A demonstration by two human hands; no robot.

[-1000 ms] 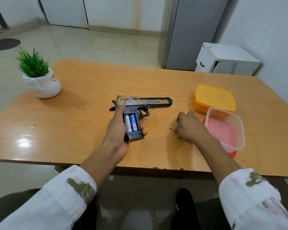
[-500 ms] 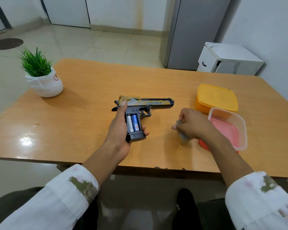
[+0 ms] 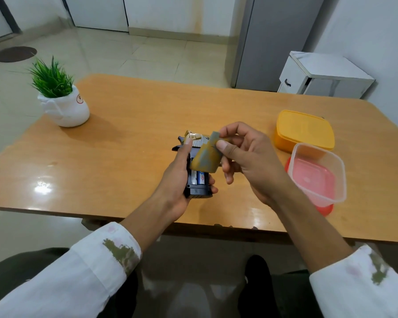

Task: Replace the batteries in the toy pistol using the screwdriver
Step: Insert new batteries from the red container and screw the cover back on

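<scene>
My left hand [image 3: 178, 177] grips the black and gold toy pistol [image 3: 197, 190] by its handle, just above the wooden table [image 3: 129, 138]. The battery compartment faces up, and two batteries [image 3: 199, 177] show in it, one with a blue label. My right hand [image 3: 246, 157] pinches the gold and grey battery cover [image 3: 207, 157] between thumb and fingers. The cover hangs over the upper part of the compartment and hides most of the pistol's barrel. No screwdriver is in sight.
A potted green plant [image 3: 60, 97] in a white pot stands at the table's far left. At the right sit a yellow lidded box [image 3: 305, 130] and a clear container [image 3: 317, 175] on a red lid. A white cabinet [image 3: 324, 76] stands beyond the table.
My right hand picked the battery cover up off the table and carried it left, over the pistol's handle. My left hand kept its hold on the pistol.
</scene>
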